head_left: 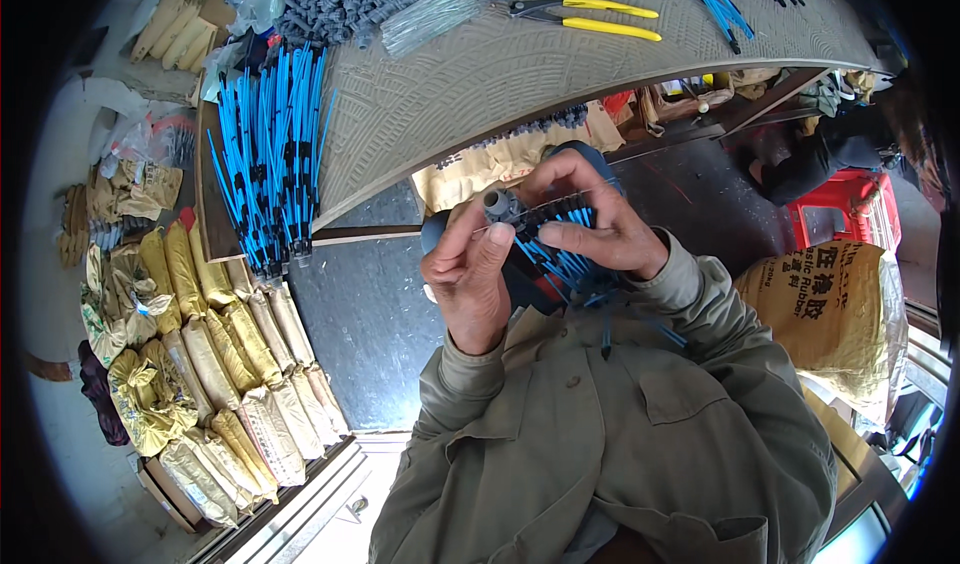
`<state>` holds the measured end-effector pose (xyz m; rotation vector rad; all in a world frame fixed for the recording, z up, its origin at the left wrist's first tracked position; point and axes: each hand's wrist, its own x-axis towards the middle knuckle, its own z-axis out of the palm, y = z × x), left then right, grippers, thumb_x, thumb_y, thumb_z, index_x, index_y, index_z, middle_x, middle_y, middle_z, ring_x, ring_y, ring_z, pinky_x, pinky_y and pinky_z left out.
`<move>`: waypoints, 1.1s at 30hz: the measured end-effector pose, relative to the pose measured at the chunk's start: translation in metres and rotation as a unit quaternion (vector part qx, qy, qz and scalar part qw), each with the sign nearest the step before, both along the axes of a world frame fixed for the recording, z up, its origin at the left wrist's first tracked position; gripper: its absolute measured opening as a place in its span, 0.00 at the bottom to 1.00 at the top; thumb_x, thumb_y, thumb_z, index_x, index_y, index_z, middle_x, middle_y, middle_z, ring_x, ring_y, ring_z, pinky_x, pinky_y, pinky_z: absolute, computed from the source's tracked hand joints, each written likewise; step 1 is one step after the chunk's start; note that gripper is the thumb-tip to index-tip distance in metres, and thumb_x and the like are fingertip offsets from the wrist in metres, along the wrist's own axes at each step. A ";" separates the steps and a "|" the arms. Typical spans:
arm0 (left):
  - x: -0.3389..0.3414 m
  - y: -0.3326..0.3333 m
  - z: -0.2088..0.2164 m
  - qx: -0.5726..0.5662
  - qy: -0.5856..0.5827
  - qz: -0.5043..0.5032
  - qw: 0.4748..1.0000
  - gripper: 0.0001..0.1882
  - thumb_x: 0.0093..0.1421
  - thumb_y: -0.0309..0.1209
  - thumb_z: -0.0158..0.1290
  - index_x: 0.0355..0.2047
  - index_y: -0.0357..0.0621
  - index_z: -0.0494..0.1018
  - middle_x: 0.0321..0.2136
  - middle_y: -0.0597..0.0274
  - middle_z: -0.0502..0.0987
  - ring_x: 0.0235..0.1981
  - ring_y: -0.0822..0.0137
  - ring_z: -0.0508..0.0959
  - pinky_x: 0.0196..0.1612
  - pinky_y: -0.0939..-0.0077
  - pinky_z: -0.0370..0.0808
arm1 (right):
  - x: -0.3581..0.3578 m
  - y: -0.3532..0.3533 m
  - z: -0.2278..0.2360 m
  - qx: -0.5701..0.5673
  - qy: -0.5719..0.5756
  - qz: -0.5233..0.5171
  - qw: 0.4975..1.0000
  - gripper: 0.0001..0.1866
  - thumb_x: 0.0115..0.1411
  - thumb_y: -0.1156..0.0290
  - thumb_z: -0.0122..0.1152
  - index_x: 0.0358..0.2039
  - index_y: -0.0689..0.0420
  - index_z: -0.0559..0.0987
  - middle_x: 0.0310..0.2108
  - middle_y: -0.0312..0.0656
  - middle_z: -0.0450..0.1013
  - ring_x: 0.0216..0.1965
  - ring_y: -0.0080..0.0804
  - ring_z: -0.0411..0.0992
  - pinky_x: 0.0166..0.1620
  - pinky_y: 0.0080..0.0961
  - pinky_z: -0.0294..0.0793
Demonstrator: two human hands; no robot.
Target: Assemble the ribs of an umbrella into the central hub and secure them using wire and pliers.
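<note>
Matt plastic fitting [496, 203], smooth plastic rods [568, 261], cloth jacket [555, 414], ridged tabletop [430, 104] (rough-looking).

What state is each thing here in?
Left-hand grip, fingers curled beside the gray fitting
Right-hand grip, closed on blue rods
Gray fitting, open end showing
Pliers, lying flat, yellow handles spread
Thin wires, lying side by side
Left-side rod pile, heaped on the tabletop
Gold sacks, stacked

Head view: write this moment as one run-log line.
left hand: at grey fitting | right hand: holding blue-stemmed bundle | yellow-handled pliers: on table
</note>
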<state>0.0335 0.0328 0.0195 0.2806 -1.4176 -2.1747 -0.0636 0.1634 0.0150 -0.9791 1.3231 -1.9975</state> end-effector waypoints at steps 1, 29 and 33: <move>0.000 0.000 0.000 -0.033 0.010 0.005 0.999 0.18 0.54 0.20 0.54 0.46 0.33 0.70 0.41 0.56 0.74 0.39 0.73 0.72 0.42 0.80 0.69 | -0.001 0.000 0.000 -0.014 0.018 -0.004 1.000 0.14 0.56 0.72 0.57 0.42 0.59 0.67 0.40 0.38 0.64 0.42 0.24 0.62 0.47 0.24 0.61; -0.009 -0.006 0.003 -0.007 0.024 -0.146 0.989 0.19 0.56 0.32 0.53 0.44 0.30 0.70 0.41 0.50 0.73 0.43 0.63 0.72 0.51 0.69 0.65 | -0.010 0.002 -0.008 -0.090 -0.059 0.038 0.993 0.12 0.54 0.72 0.59 0.36 0.58 0.66 0.35 0.40 0.63 0.41 0.26 0.61 0.47 0.24 0.58; -0.007 -0.004 0.008 -0.096 0.030 -0.110 0.989 0.18 0.55 0.31 0.54 0.42 0.30 0.72 0.41 0.52 0.72 0.43 0.65 0.71 0.50 0.70 0.65 | -0.013 0.006 -0.006 -0.069 0.020 0.076 0.995 0.13 0.55 0.70 0.58 0.37 0.58 0.65 0.36 0.40 0.62 0.41 0.28 0.61 0.48 0.27 0.57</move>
